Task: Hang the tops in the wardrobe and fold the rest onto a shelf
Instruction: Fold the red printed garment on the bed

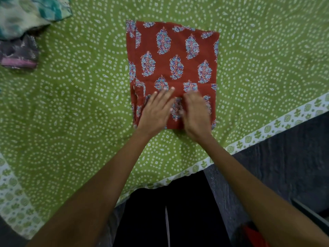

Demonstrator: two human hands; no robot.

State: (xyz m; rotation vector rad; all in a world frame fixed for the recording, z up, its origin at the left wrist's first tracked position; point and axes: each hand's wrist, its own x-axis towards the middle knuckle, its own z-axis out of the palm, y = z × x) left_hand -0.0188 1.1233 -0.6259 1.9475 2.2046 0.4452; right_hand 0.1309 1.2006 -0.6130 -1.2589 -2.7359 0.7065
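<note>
Near: left hand [156,111] flat, fingers straight, pressing near flap of rust-red printed garment [172,68]. Right hand [195,113] just beside it on same flap, motion-blurred; grip cannot be told. Garment lies part-folded mid-bed on green bedsheet [71,104].

Risks: near flap looks loosely laid; likely springs open if hands lift early. Bunched left edge may skew fold.

Far left: pile of other clothes [23,24], cut by frame edge, kinds unreadable. Wardrobe, shelf out of view. Red object [256,236] near right, unidentifiable.

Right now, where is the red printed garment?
In the head view, the red printed garment lies centre on the green bedsheet, both hands on its near edge.
</note>
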